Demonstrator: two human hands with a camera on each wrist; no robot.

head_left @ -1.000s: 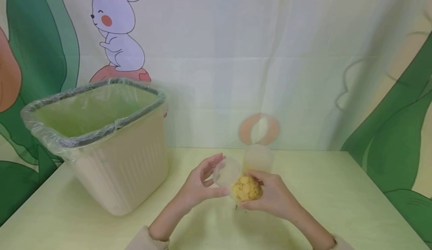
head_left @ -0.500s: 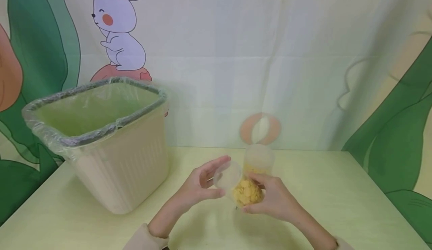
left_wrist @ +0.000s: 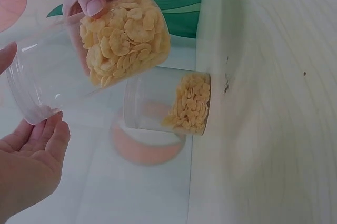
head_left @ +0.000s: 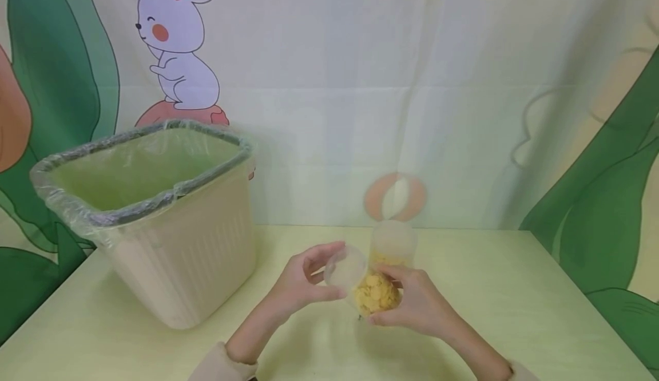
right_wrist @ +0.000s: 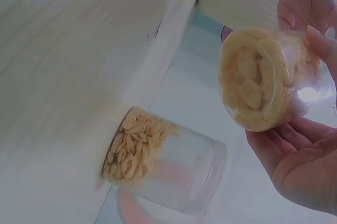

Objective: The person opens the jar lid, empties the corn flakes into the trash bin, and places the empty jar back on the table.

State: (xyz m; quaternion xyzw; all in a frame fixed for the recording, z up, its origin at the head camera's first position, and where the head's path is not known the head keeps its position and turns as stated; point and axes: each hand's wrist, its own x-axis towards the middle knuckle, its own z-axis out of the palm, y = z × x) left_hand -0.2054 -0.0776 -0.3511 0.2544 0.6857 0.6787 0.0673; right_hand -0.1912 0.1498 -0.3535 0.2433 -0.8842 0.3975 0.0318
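Note:
A clear plastic jar [head_left: 377, 294], part filled with yellow flakes that look like corn flakes, is held tilted above the table, its lidded end toward the left. My right hand [head_left: 419, 301] grips the jar's body near the flakes. At the other end, my left hand [head_left: 304, 281] holds the clear round lid [head_left: 346, 269] between thumb and fingers. In the left wrist view the lid [left_wrist: 31, 92] sits at the jar's end; whether it is loose I cannot tell. Behind, a second clear jar [head_left: 393, 241] with similar flakes stands upright on the table.
A large beige bin [head_left: 190, 255] with a clear plastic liner stands at the left of the pale table [head_left: 489, 289]. A printed cloth [head_left: 319, 141] with a rabbit and leaves hangs behind. A small dark mark [left_wrist: 227, 83] shows on the tabletop.
Both hands keep their hold on the jar and lid. The left fingers have come down slightly; the jar stays almost in place.

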